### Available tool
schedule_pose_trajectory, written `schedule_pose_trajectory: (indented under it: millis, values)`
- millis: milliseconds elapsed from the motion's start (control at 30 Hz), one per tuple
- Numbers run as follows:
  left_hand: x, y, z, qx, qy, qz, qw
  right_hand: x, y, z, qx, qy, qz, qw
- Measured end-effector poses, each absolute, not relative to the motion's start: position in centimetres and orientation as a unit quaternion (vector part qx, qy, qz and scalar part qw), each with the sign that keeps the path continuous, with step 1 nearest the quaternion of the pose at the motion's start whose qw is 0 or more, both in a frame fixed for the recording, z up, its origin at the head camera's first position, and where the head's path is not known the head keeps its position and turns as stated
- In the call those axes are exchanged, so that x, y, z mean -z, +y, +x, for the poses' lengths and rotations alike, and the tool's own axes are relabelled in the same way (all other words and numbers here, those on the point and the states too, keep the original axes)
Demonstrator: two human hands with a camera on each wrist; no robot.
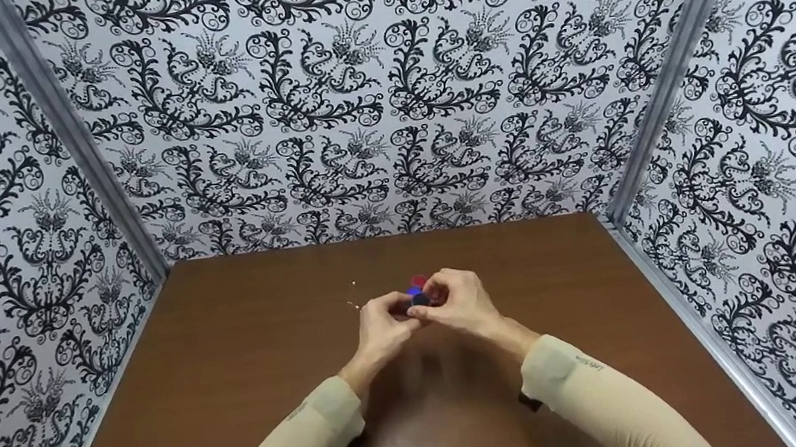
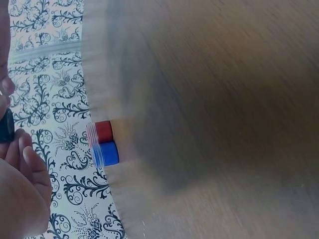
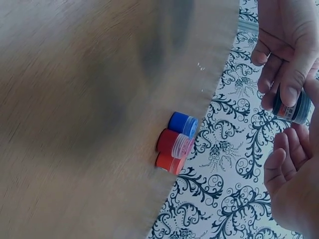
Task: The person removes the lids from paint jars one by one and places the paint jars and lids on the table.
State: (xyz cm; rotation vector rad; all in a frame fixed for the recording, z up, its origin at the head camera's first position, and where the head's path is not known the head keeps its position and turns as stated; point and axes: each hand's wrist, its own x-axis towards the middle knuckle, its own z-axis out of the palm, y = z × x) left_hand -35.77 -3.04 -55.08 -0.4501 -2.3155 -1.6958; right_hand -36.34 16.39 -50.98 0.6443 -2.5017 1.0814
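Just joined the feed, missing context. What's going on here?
A person's left hand and right hand both grip a small dark jar, held up off the wooden table. Beyond it, a blue jar, a red jar and an orange jar stand close together on the tabletop. Can't tell whether the dark one is being opened.
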Motion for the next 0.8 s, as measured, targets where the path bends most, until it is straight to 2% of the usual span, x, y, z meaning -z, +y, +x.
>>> schedule_pose_trajectory:
  millis: [267, 633, 800]
  values:
    - [55.3, -3.0, -35.8, 0.597, -0.779, -0.171, 0.09, 51.1, 17.0, -36.6, -0.375, -0.868, 0.282, 0.161]
    - [55.3, -2.6, -36.1, 0.596, -0.778, -0.18, 0.084, 51.0, 17.5, -37.1, -0.389, -0.842, 0.342, 0.152]
    - [55.6, -2.5, -36.1, 0.589, -0.784, -0.173, 0.096, 51.1, 17.6, -37.0, -0.389, -0.843, 0.336, 0.156]
